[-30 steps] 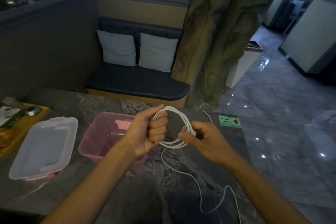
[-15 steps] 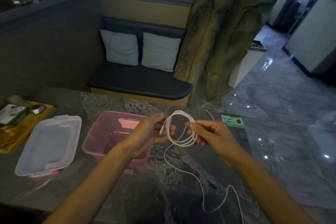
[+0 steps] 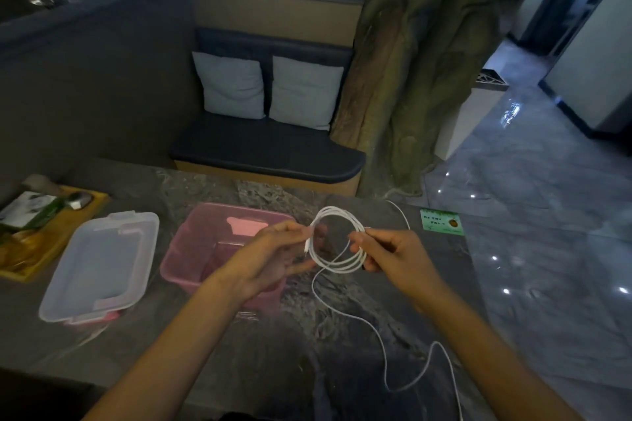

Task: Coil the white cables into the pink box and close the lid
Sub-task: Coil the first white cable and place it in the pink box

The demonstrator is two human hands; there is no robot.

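White cable [image 3: 342, 266]: a few loops held in the air at 3 o'clock of the pink box [image 3: 191, 243], not yet inside. Left hand [image 3: 273, 258] pinches the coil's 9 o'clock side, fingers fairly straight. Right hand [image 3: 393, 258] curls round its 3 o'clock side. The loose tail trails toward 6 o'clock across the table [image 3: 239, 369].

Risks: the light pinch may let the loops spring open, and the tail may snag. Lid [image 3: 99, 263] lies off, at the box's 9 o'clock.

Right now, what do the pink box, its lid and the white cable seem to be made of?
Pink box: translucent plastic; its walls let light through. Lid: clear, slightly frosted plastic, probably, with moulded clips. White cable: likely a smooth flexible plastic sheath; it bends into loose loops.
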